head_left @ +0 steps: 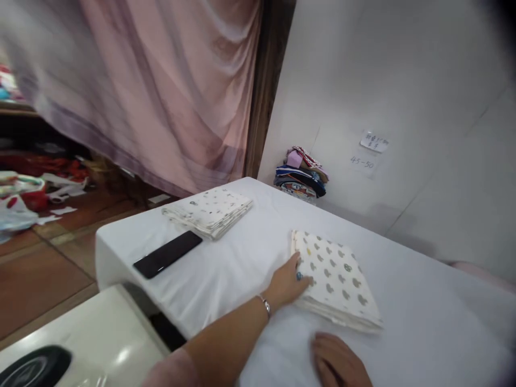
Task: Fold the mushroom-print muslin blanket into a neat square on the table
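A folded cloth stack [334,271], off-white with grey-green animal-head shapes, lies on the white-covered table [250,258]. My left hand [288,282], with a silver bracelet at the wrist, grips its left edge: the thumb rests on top and the other fingers go round the side. Close to the table's near side is my right hand [341,360], blurred and apart from the cloth, its fingers partly out of sight. A second folded stack [209,209], white with small dark prints, sits farther back on the left.
Beside the second stack lies a black phone [167,253]. A cream-coloured machine [92,336] stands at the lower left. Against the wall [423,134] is a pile of folded clothes [301,174]. A pink curtain [173,91] hangs behind; bags and scraps [24,209] litter the floor.
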The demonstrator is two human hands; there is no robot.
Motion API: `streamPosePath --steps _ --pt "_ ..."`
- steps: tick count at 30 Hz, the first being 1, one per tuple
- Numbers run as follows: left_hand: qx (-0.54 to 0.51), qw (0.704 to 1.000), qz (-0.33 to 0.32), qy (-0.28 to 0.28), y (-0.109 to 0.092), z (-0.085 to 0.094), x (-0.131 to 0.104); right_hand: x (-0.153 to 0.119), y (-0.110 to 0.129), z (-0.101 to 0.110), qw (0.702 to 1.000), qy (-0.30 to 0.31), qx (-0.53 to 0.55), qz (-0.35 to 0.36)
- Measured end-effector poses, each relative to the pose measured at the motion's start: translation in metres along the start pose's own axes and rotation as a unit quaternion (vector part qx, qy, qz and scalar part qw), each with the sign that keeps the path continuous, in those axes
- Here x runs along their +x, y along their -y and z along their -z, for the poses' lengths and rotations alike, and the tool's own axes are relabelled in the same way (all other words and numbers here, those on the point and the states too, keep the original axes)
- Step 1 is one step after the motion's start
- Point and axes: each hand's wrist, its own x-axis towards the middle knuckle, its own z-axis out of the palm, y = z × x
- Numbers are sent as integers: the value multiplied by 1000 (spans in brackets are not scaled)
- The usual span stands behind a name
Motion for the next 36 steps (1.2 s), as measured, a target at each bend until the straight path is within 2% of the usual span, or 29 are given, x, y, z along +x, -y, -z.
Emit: streamPosePath --steps 3,5,7,9,11,13,15,17,22,24,27,31,36 --pt "-37 998 38 -25 -2 -2 -5 -6 13 30 995 -24 -25 -89" --pt "-57 996 49 -47 -1 -5 -8 5 9 55 979 -84 -37 -182" --pt "-69 993 53 -76 0 -10 -10 20 -6 77 946 -137 -41 -289" --pt "-57 991 56 -106 -2 -16 -9 36 -27 90 910 -156 -42 -381" --pt "-28 990 71 -115 -5 -20 -6 51 -48 93 871 -145 -41 -468" --pt "-4 990 98 -104 -8 -22 1 64 -65 91 846 -129 -30 -516" --pt "-1 990 115 -82 -7 -21 11 73 -72 86 845 -118 -6 -521" --pt "-40 992 109 -53 -3 -15 22 71 -70 80 846 -111 20 -521" --pt "-149 984 68 68 12 -2 39 25 -36 67 843 -140 93 -512" --pt "-163 981 67 86 14 -2 36 8 -21 64 834 -153 92 -523" --pt "-123 990 59 42 12 -4 24 0 -9 62 819 -160 60 -548" --pt "-23 997 66 -19 6 -2 0 1 -8 64 827 -188 1 -530" --pt "24 997 43 -58 2 -1 -23 8 -8 63 806 -169 29 -567"
